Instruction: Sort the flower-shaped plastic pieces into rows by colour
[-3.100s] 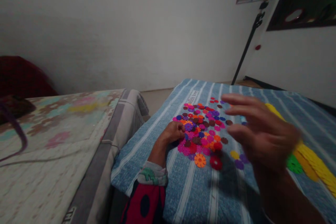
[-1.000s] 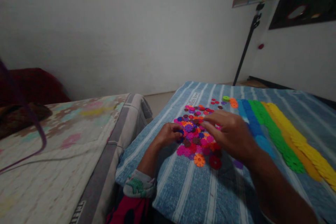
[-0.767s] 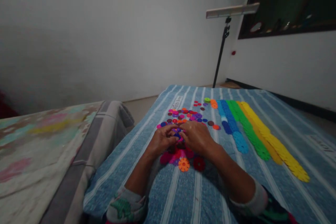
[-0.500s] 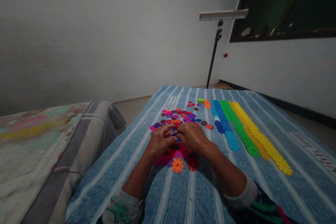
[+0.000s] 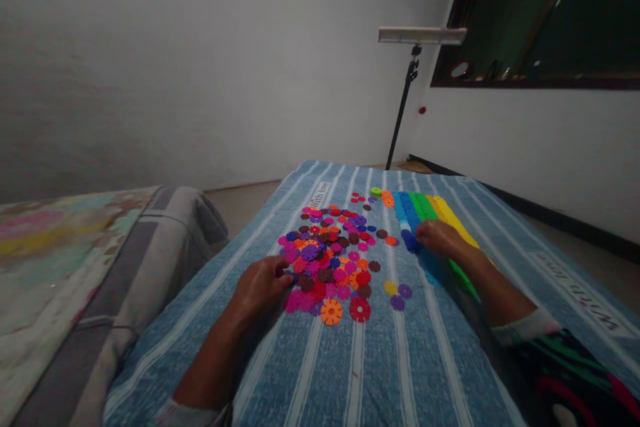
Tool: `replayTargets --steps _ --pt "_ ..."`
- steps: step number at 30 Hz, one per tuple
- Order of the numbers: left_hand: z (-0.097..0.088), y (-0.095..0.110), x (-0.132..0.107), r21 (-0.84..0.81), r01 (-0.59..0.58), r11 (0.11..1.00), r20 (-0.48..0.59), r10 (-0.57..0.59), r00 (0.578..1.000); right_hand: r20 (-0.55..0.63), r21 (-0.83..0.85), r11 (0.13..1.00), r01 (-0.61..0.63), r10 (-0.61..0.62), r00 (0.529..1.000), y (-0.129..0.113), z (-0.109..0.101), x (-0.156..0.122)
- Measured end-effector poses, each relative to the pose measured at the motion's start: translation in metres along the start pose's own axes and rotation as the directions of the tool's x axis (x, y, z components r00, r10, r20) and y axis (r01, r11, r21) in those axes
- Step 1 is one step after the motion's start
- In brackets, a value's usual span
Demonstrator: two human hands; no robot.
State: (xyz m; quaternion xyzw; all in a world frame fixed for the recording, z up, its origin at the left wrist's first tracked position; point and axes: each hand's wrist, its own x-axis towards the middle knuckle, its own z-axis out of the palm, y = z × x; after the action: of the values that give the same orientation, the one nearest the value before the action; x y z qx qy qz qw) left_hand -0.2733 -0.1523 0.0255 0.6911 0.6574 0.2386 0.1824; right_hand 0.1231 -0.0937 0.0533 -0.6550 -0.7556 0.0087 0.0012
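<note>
A loose pile of notched plastic discs [image 5: 325, 273] in pink, red, orange, purple, brown and blue lies on the striped cloth. At its left edge my left hand [image 5: 263, 283] is closed, with a dark blue disc [image 5: 294, 277] at its fingertips. My right hand [image 5: 445, 238] reaches over the sorted rows, its fingers pinched at the near end of the dark blue discs [image 5: 411, 241]. The disc under those fingers is partly hidden. Beside them run overlapping rows of green discs [image 5: 423, 207] and yellow discs [image 5: 453, 217], partly covered by my right arm.
A yellow disc [image 5: 391, 287] and several purple ones lie between pile and rows. Orange discs [image 5: 387, 199] and a lime green disc [image 5: 376, 192] are at the far end. A cloth-covered surface [image 5: 150, 240] stands left; a lamp stand [image 5: 400, 113] rises behind.
My hands were together over the pile and are now apart. The right one has moved right to the dark blue row; the left one has drawn back to the pile's left edge.
</note>
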Motion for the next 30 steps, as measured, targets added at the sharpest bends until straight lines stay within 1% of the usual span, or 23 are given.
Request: replayTargets --steps 2,5,10,18,30 --pt "-0.003 -0.002 -0.004 0.057 0.018 0.998 0.016 -0.019 1.000 0.020 -0.028 1.000 -0.010 0.011 1.000 0.006 0.005 0.002" --pt "-0.002 -0.006 -0.007 0.102 0.028 0.994 0.038 -0.032 0.999 0.044 -0.055 0.998 -0.016 0.018 0.999 0.006 0.011 0.005" --pt "0.000 -0.013 -0.009 0.100 0.041 0.994 0.060 -0.047 0.997 0.074 -0.076 0.997 -0.033 0.039 0.996 0.003 0.014 0.010" --pt "-0.004 -0.006 -0.015 0.141 0.083 0.987 0.096 -0.097 0.991 0.141 -0.085 0.996 0.006 0.006 0.990 -0.001 0.014 0.011" --pt "-0.003 -0.007 -0.014 0.126 0.093 0.988 0.103 -0.106 0.989 0.118 -0.128 0.991 0.037 -0.022 0.993 -0.003 0.019 0.013"
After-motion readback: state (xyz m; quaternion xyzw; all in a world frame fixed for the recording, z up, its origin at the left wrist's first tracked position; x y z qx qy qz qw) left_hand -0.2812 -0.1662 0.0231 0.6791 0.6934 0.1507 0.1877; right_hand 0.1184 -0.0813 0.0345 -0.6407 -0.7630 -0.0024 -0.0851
